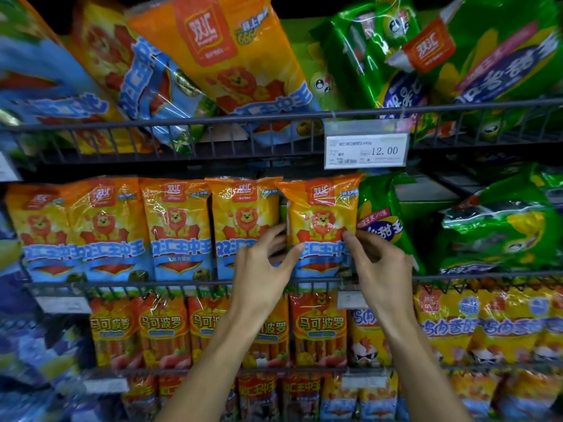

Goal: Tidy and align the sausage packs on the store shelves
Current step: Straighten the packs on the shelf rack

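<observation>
your left hand and right hand bracket one orange lion pack on the middle shelf, just right of frame centre. the left thumb tip rests on the pack's face near its left edge, with the fingers reaching round that edge into the gap at 9 o'clock of it, so that hand is pinching the pack. the right hand's thumb presses the front near the right edge and its curled fingers sit at 3 o'clock of the pack; i judge it is pinching that side too, though the fingertips behind are hidden. holding both edges like this makes sense: it lets you square the pack upright and slide it sideways without creasing the film.

the pack stands behind the wire rail, which keeps its foot from sliding out. at 9 o'clock, its neighbours in the lion row stand fairly upright, faces forward, with a dark gap between the held pack and the next one. at 3 o'clock a green corn pack leans against it, likely crowding it. at 12 o'clock the price tag hangs from the upper rail, and above that the top-shelf packs lie tilted and overlapped, still untidy by the look of them.
</observation>
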`<action>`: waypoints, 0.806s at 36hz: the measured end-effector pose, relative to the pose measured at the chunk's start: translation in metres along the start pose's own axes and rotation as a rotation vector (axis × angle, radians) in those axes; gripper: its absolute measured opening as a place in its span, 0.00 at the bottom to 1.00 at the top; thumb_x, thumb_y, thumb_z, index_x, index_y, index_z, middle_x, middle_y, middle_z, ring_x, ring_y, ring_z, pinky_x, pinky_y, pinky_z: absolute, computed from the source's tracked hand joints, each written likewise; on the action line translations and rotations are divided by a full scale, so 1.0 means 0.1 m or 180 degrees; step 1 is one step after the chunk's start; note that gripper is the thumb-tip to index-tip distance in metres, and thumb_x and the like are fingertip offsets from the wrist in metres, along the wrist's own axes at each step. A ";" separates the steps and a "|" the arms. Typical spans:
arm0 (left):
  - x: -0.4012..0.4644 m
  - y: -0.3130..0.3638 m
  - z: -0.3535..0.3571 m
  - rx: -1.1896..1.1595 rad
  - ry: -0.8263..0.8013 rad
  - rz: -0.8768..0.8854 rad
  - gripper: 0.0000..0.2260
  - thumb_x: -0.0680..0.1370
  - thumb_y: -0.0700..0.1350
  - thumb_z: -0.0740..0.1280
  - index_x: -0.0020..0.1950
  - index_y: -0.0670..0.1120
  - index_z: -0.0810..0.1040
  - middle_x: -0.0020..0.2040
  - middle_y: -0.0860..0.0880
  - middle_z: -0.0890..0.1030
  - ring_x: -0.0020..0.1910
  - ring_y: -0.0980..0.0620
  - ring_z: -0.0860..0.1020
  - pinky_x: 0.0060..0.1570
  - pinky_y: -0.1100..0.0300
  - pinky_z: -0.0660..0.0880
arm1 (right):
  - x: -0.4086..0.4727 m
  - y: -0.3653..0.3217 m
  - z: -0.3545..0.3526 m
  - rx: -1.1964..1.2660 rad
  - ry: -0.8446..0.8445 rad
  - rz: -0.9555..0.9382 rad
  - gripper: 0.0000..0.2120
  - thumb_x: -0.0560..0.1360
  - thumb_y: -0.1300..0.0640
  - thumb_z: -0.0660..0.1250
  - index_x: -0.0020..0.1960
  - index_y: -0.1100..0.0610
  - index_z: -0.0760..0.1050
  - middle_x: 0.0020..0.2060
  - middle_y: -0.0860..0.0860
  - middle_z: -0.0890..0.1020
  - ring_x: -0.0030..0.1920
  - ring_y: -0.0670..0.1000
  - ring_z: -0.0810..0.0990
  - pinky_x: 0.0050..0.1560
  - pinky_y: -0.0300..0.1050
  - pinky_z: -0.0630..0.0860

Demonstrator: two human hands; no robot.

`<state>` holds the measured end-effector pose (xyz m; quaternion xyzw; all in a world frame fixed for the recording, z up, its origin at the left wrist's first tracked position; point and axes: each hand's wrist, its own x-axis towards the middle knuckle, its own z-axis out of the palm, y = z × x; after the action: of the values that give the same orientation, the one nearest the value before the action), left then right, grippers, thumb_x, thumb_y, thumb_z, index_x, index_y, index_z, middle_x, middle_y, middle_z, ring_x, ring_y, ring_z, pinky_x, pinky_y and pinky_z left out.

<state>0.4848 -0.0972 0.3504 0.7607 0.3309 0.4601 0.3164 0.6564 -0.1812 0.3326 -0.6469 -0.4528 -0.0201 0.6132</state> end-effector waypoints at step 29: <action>-0.02 -0.45 -0.11 0.1634 0.0080 0.1447 0.27 0.85 0.57 0.56 0.84 0.54 0.55 0.85 0.53 0.50 0.84 0.47 0.45 0.79 0.36 0.55 | 0.29 -0.06 0.11 -0.0854 -0.0567 -0.0196 0.25 0.83 0.37 0.54 0.33 0.50 0.69 0.25 0.48 0.72 0.28 0.52 0.73 0.29 0.47 0.60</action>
<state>0.4643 -0.0707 0.3177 0.8641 0.2617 0.4299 -0.0002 0.6637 -0.1569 0.3512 -0.7080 -0.5183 -0.0417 0.4779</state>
